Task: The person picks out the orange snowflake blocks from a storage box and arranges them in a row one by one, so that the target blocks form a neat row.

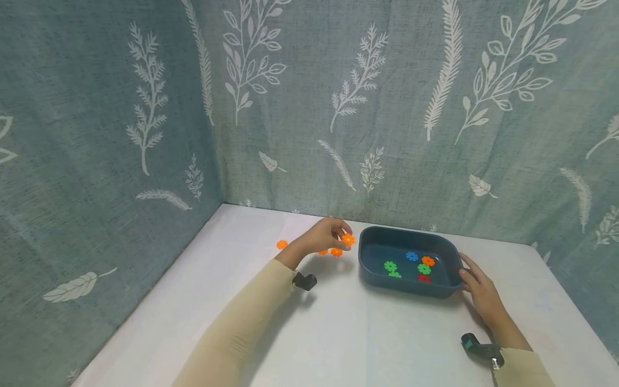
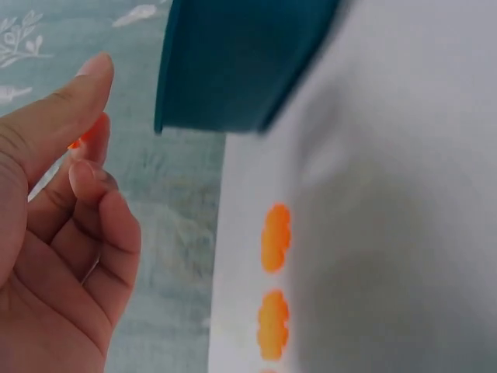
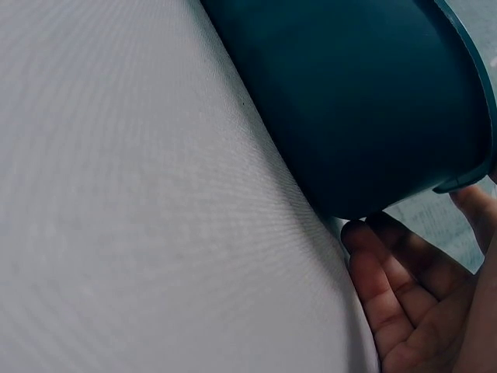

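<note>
My left hand (image 1: pixel 325 236) pinches an orange flower-shaped disc (image 1: pixel 348 239) between thumb and fingers, above the table just left of a dark teal plastic tub (image 1: pixel 406 286). In the left wrist view only a sliver of that disc (image 2: pixel 75 144) shows behind the thumb. My right hand (image 1: pixel 483 295) holds the tub's right end. In the right wrist view, its fingertips (image 3: pixel 359 233) are low against the tub's wall (image 3: pixel 349 101). Inside the tub lie a blue disc (image 1: pixel 411 256), an orange one (image 1: pixel 427 261), a red one (image 1: pixel 424 278) and several green pieces (image 1: pixel 390 266).
Beneath and beside my left hand, more orange discs (image 1: pixel 336 252) lie on the white table (image 1: pixel 338 333); one orange disc (image 1: pixel 282 244) is farther left. A patterned green-grey curtain (image 1: pixel 300 107) rises behind the table. Each wrist wears a small dark camera (image 1: pixel 304 281).
</note>
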Demonstrator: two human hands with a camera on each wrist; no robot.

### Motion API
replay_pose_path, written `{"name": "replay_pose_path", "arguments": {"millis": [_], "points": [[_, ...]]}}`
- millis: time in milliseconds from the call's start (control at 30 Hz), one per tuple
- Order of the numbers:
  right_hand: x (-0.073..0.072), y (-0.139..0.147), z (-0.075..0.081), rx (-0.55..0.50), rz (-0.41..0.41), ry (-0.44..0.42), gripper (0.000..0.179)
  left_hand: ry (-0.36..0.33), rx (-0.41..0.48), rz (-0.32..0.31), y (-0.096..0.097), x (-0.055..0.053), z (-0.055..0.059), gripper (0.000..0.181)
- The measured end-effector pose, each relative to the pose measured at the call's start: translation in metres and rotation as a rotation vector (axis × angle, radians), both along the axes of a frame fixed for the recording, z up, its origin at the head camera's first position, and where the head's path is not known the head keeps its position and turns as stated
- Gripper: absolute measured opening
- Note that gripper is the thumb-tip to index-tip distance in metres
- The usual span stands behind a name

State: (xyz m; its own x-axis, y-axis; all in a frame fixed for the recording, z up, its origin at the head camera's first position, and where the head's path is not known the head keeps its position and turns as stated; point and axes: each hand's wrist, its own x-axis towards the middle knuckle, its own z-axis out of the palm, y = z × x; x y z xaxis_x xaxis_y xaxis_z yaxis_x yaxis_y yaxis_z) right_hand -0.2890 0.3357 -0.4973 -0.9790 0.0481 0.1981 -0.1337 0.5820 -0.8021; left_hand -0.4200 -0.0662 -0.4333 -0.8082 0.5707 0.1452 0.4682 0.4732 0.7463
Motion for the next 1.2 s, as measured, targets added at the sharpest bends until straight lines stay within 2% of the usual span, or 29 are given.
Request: {"name": "replay_pose_path", "arguments": {"millis": [200,367,800,1100,1200], "points": [[0.000,0.000,0.001,-0.001,-0.006,0.003,0.063,-0.025,0.012,0.003,-0.020,-0.003,-0.004,0.033],[-0.002,-0.001,-0.001,-0.013,0.008,-0.009,0.065,-0.037,-0.001,0.034,-0.040,-0.006,-0.010,0.032],[0.000,0.001,-0.001,-0.028,0.000,-0.021,0.064,-0.017,-0.030,0.076,-0.083,-0.007,-0.018,0.032],[0.001,0.000,0.002,-0.009,0.004,0.004,0.063,0.042,-0.107,0.127,-0.110,-0.010,-0.020,0.032],[0.001,0.001,0.002,0.004,0.006,0.013,0.062,0.031,-0.125,0.149,-0.118,-0.012,-0.021,0.032]]}}
